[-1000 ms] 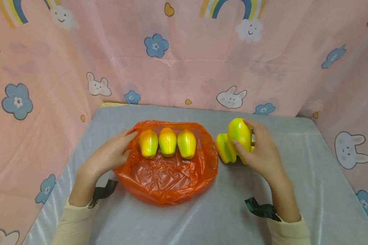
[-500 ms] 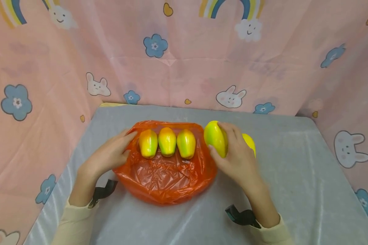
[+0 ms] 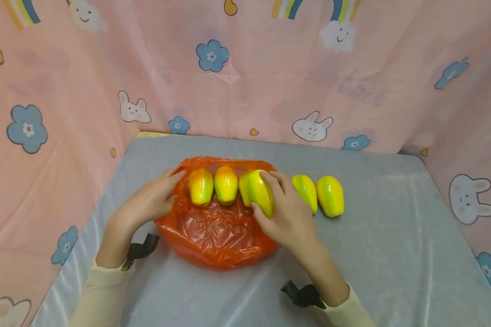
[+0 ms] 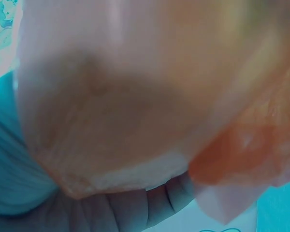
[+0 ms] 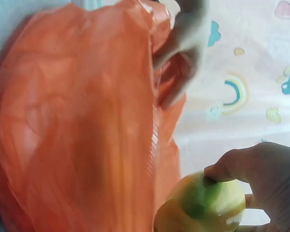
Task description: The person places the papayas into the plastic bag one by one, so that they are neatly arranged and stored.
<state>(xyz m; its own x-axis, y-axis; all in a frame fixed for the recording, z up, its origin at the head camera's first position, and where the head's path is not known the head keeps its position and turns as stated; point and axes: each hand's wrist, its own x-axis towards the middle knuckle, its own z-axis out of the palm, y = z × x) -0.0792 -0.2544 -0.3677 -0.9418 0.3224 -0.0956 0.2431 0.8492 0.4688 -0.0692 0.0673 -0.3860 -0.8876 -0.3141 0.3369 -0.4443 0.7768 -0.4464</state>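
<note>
Clock directions are read from the head view, with 12 pointing away from me. The glossy yellow-green oval fruit (image 3: 260, 190) sits in my right hand (image 3: 288, 213), at about 10 o'clock from the middle of that hand. Its long axis runs roughly from 11 to 5. It is positioned over the 2 o'clock side of the crinkled, translucent orange-red plastic bag (image 3: 218, 256). My right fingers and thumb grip it, fingers on its far side, thumb on its near side; the gap between them is filled by the fruit.

In the head view the held piece partly covers the right-hand orange-and-yellow oval fruit (image 3: 243, 190); contact between the two cannot be confirmed. That piece ends a row of three lying inside the bag, with the middle orange-and-yellow fruit (image 3: 226, 185) and the left-hand orange-and-yellow fruit (image 3: 201, 187) spaced toward 11.

My left hand (image 3: 149, 200) is at the bag's rim, between 9 and 10, well apart from the held fruit. Its index finger is extended, thumb apart; whether it pinches the film I cannot tell.

On the grey cloth-covered table (image 3: 393, 254), between 2 and 3 from the bag, lie a partly hidden yellow-green oval fruit (image 3: 307, 193) and, just beside it, a plain yellow oval fruit (image 3: 331, 196). A pink printed fabric backdrop (image 3: 253, 95) hangs at 12.
</note>
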